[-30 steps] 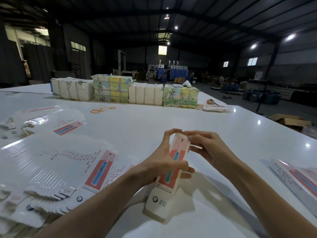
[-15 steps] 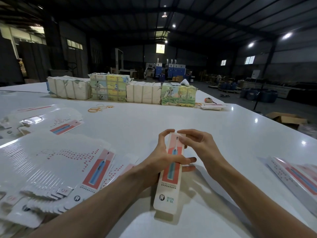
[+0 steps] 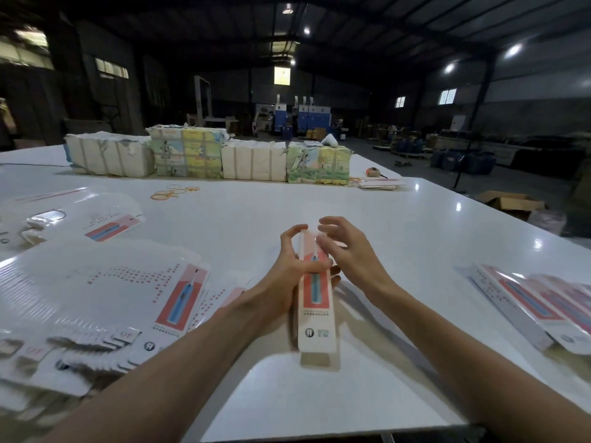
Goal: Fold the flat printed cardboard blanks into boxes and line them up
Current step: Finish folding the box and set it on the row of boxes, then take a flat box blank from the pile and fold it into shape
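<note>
The left hand (image 3: pixel 287 276) grips a long narrow box (image 3: pixel 315 302) round its middle, the thumb laid across the printed front and the index finger hooked over the far end. The right hand (image 3: pixel 350 254) sits just beside that far end with its fingers spread and half curled, holding nothing; whether its fingertips (image 3: pixel 321 242) touch the box cannot be told. The box points away from the person, its near end low over the white table (image 3: pixel 399 238) and mirrored in the glossy top.

To the left of the left forearm lies a fanned heap of flat blanks (image 3: pixel 128 298), each printed with a red panel and a blue toothbrush. 1 more blank (image 3: pixel 112 227) lies farther back on the left. To the right, near the table edge, several folded boxes (image 3: pixel 537 305) lie side by side, overlapping.

Farther off, yellow rubber bands (image 3: pixel 172 191) are scattered on the table. Along its far edge stand 4 wrapped bundles (image 3: pixel 254 159) in a row. Beyond the right edge, an open carton (image 3: pixel 511 201) sits on the floor.
</note>
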The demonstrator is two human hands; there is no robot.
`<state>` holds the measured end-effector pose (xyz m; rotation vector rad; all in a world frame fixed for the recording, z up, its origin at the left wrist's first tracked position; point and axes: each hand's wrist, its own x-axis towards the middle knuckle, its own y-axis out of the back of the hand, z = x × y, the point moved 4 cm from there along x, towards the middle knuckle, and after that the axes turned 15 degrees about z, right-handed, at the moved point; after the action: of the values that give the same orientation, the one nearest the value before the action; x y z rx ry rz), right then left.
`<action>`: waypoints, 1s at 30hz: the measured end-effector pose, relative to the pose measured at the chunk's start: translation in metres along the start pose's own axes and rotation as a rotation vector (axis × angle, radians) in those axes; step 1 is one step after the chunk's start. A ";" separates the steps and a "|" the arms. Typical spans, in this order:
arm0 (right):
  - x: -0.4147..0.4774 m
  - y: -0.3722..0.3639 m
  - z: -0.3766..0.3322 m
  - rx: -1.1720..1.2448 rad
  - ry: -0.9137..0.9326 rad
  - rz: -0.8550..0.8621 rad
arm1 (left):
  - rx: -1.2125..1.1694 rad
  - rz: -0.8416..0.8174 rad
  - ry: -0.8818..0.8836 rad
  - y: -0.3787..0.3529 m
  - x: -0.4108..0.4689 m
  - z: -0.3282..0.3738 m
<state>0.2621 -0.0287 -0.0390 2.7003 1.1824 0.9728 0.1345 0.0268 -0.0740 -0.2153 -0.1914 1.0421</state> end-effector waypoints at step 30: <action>-0.056 0.222 0.050 -1.596 -0.043 0.040 | 0.648 0.059 -0.358 0.010 -0.005 0.007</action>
<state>0.4055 -0.2136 -0.0485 1.3842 0.0581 1.0839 0.1218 0.0284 -0.0705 0.5579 -0.1602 1.1438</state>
